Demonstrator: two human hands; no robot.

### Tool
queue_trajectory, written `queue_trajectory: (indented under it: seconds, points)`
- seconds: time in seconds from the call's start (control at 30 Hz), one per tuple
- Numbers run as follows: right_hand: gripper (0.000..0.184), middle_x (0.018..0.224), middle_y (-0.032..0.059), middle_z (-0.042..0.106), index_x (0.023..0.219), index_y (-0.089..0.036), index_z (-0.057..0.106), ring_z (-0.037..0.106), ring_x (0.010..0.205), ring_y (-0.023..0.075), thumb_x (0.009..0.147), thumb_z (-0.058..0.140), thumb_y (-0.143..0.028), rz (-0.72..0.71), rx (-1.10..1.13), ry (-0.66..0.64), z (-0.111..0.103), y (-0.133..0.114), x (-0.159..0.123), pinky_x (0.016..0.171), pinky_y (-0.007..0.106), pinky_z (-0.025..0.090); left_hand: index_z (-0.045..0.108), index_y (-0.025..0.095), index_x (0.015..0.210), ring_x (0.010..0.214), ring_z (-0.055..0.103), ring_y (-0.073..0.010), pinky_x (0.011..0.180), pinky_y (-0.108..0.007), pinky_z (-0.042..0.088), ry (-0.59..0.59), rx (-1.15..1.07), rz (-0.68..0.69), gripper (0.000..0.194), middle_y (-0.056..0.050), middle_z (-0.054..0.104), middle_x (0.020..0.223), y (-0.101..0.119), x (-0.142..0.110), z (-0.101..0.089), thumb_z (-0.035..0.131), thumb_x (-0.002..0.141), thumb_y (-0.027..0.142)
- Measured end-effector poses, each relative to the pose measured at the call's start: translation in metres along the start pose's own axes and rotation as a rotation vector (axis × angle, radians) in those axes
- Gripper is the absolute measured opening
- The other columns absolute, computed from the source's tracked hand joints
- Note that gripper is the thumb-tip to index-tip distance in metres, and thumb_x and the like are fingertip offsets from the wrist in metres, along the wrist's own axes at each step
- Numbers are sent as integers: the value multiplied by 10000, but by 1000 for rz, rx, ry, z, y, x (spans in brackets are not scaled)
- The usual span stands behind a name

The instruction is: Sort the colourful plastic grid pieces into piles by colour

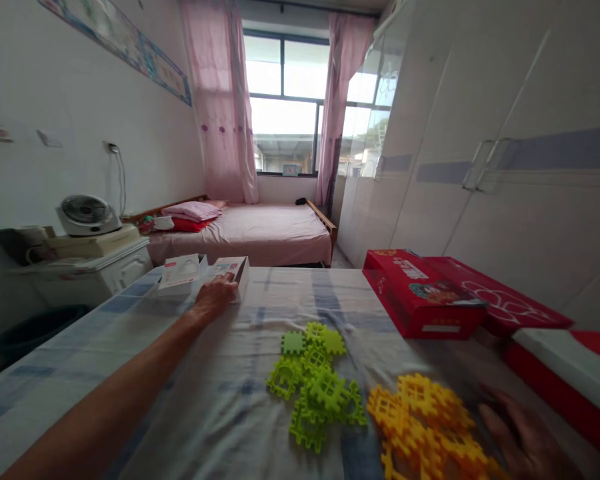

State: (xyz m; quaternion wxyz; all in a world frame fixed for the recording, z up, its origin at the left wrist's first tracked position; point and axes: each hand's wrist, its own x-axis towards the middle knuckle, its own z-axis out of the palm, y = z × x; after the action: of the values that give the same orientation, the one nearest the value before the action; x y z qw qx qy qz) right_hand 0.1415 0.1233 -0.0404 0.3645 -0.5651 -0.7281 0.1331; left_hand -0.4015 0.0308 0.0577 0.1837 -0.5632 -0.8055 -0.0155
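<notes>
My left hand [219, 293] reaches far across the table, its fingers closed on the near end of a small white box [239, 268]. Just left of it stands another white box [183, 272] with print on its top. At the lower right, my right hand [523, 430] is slightly blurred, with its fingers apart and nothing visible in them. It is beside a heap of orange-yellow interlocking plastic building pieces [425, 420]. A pile of green interlocking building pieces [320, 383] lies in the middle, between the two hands.
A red box [420, 293] stands at the right, with a flat red box [505, 290] and a red and white box [570, 373] beside it. A checked cloth [190, 387] covers the table. Beyond are a bed [265, 230], a small fan [87, 212] and a white wardrobe [430, 220].
</notes>
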Motion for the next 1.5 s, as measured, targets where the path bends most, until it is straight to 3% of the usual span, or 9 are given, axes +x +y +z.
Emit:
queue_trajectory:
  seconds: [0.07, 0.23, 0.37, 0.53, 0.8, 0.97, 1.1, 1.3, 1.5]
  points:
    - [473, 1223, 141, 559, 1135, -234, 512, 550, 1120, 313, 832, 367, -566, 56, -3, -43, -3, -14, -2, 994, 471, 414, 670, 153, 850, 1113, 537, -314, 826, -402, 500, 28, 2, 44, 176, -141, 536, 1257, 19, -13, -12, 518, 770, 116]
    - [634, 1367, 123, 481, 1317, -162, 439, 454, 1254, 265, 839, 349, -569, -56, -9, -212, -10, -42, -6, 1066, 429, 341, 657, 187, 772, 1128, 543, -312, 840, -429, 522, 158, -53, 161, 108, -113, 544, 1269, 72, -63, -48, 567, 756, 129]
    - [716, 1388, 126, 466, 1355, -145, 431, 422, 1282, 275, 802, 415, -601, -119, -31, -393, -15, -61, -3, 1090, 450, 292, 651, 220, 753, 1110, 561, -285, 807, -413, 547, 129, -153, 234, 114, -73, 563, 1255, 112, -90, -71, 594, 746, 122]
    - [723, 1386, 122, 468, 1342, -171, 463, 417, 1280, 293, 732, 564, -545, -219, -39, -510, -8, -81, 1, 1077, 465, 294, 644, 208, 779, 1084, 563, -256, 832, -390, 526, 93, -189, 297, 149, -81, 557, 1240, 157, -82, -82, 575, 741, 81]
    - [485, 1111, 86, 623, 1146, -191, 604, 554, 1069, 259, 724, 578, -430, -301, -5, -406, 3, -86, 0, 933, 395, 417, 663, 140, 866, 990, 566, -260, 753, -369, 517, 45, -268, 477, 199, -142, 570, 1138, 240, -56, -99, 479, 803, 97]
    - [360, 977, 62, 623, 1017, -196, 615, 573, 956, 244, 697, 558, -351, -289, -20, -326, 5, -87, -2, 875, 389, 440, 673, 107, 899, 990, 546, -295, 718, -400, 520, -32, -310, 552, 224, -172, 576, 1057, 281, -51, -88, 473, 798, 93]
    - [268, 942, 53, 584, 952, -207, 554, 564, 918, 229, 699, 542, -293, -310, 12, -266, 4, -87, -4, 833, 374, 466, 676, 106, 920, 1044, 540, -298, 779, -404, 525, -24, -332, 579, 206, -188, 538, 1192, 285, -51, -75, 507, 807, 141]
    - [311, 994, 51, 534, 1019, -208, 448, 551, 962, 210, 712, 501, -226, -291, 73, -259, 6, -84, -7, 869, 364, 462, 652, 124, 954, 1058, 579, -225, 860, -308, 512, 8, -370, 447, 244, -140, 535, 1281, 251, -47, -82, 473, 809, 44]
    - [368, 1019, 56, 554, 1054, -208, 439, 574, 966, 220, 711, 526, -310, -200, 162, -139, 8, -75, -1, 859, 361, 475, 603, 104, 1111, 1110, 554, -236, 980, -343, 443, 341, -361, 217, 372, -149, 583, 1234, 188, -39, -76, 463, 785, -7]
